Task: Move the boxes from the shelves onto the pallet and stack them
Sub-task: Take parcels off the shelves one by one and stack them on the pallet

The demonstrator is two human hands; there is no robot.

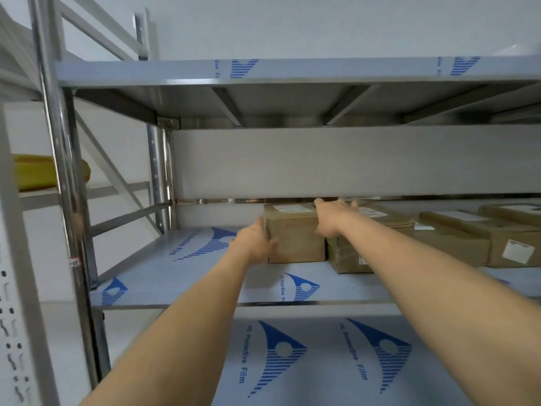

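Gripping brown cardboard box [294, 238], label blurred

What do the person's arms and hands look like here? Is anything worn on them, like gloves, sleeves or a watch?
Both forearms are bare for as much of them as the view shows: no sleeve is in sight. The left hand and the right hand wear no gloves. No watch, band or ring can be made out on the wrists or fingers, though the picture is a little blurred. No markings show on either arm.
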